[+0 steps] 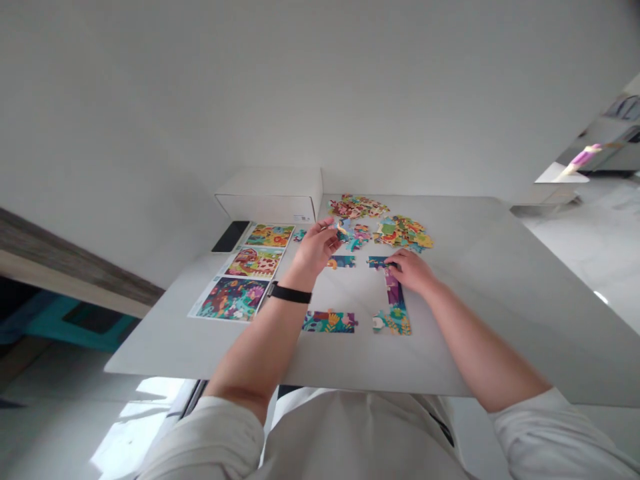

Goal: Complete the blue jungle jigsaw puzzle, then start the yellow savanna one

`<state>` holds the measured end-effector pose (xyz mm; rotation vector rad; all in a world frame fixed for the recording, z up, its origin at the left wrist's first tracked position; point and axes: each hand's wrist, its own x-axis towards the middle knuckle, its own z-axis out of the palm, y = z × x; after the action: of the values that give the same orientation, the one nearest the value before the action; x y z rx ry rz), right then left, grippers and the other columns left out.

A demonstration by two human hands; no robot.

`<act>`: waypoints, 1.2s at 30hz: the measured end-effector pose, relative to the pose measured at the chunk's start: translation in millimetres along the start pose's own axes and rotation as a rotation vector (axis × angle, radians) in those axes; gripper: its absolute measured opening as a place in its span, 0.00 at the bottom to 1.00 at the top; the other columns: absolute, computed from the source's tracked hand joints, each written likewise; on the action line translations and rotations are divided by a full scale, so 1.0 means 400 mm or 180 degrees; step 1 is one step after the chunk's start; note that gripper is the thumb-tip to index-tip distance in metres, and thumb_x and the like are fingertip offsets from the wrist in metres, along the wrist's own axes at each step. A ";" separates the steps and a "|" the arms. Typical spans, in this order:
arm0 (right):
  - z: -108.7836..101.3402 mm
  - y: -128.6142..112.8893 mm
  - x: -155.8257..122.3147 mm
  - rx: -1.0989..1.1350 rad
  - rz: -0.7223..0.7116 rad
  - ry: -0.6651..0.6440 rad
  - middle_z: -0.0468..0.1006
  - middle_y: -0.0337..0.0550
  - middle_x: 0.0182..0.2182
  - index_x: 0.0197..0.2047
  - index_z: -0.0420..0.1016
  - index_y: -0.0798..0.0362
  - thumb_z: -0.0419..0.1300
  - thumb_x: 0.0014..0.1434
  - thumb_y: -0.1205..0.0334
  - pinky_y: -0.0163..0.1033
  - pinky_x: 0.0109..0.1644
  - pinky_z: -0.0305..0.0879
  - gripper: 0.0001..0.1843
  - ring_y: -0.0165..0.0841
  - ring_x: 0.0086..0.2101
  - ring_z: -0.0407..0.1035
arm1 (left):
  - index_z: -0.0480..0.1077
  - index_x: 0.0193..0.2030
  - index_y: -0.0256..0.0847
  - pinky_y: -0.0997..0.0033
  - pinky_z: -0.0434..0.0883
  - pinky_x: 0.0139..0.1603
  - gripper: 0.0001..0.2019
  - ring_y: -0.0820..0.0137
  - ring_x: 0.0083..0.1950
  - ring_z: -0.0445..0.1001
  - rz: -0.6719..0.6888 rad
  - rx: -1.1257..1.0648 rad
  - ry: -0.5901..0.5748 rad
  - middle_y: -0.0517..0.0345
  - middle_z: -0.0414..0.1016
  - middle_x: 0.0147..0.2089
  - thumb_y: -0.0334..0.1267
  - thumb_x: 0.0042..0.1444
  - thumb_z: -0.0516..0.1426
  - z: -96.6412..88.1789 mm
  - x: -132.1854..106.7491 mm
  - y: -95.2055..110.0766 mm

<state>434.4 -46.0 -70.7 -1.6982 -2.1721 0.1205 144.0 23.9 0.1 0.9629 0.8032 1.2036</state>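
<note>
My left hand (315, 250) pinches a small pale jigsaw piece (341, 229) above a loose cluster of blue pieces (356, 235). My right hand (413, 271) grips a dark blue jigsaw piece (379, 263) at the top of a joined vertical strip (395, 307). A short joined row of colourful pieces (330, 322) lies on the near side, and a small joined section (341, 261) sits just below my left fingers. Two heaps of loose pieces (357, 207) (403, 232) lie on the far side of the table.
Several printed picture sheets (231, 299) lie along the left of the white table (500, 300). Beyond them are a black phone (231, 236) and a white box (270, 197). The table's edges drop to the floor on the left and right.
</note>
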 end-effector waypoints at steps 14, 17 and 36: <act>-0.044 -0.116 -0.009 0.2168 -0.0026 0.0450 0.85 0.45 0.45 0.59 0.77 0.47 0.59 0.69 0.52 0.47 0.54 0.76 0.19 0.38 0.43 0.80 | 0.69 0.50 0.40 0.70 0.74 0.43 0.24 0.73 0.36 0.79 0.0097 0.0581 -0.0493 0.62 0.79 0.35 0.37 0.51 0.74 0.055 -0.083 -0.081; -0.046 -0.130 -0.009 0.2795 0.0200 0.0157 0.85 0.43 0.40 0.51 0.79 0.47 0.63 0.65 0.44 0.45 0.48 0.77 0.19 0.37 0.39 0.79 | 0.70 0.51 0.40 0.71 0.73 0.42 0.23 0.72 0.36 0.79 0.0123 0.0773 -0.0575 0.60 0.80 0.35 0.36 0.53 0.73 0.059 -0.088 -0.086; -0.031 -0.126 0.004 0.3684 0.1037 0.0131 0.85 0.41 0.34 0.38 0.73 0.49 0.74 0.52 0.39 0.37 0.35 0.72 0.25 0.33 0.31 0.77 | 0.73 0.33 0.38 0.69 0.78 0.41 0.16 0.71 0.38 0.77 -0.0402 0.1067 -0.0705 0.55 0.76 0.35 0.47 0.60 0.69 0.069 -0.094 -0.113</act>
<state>392.4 -59.9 -44.0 -1.2466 -1.2548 1.1481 179.0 -21.6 -30.3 1.2746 0.8890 0.8497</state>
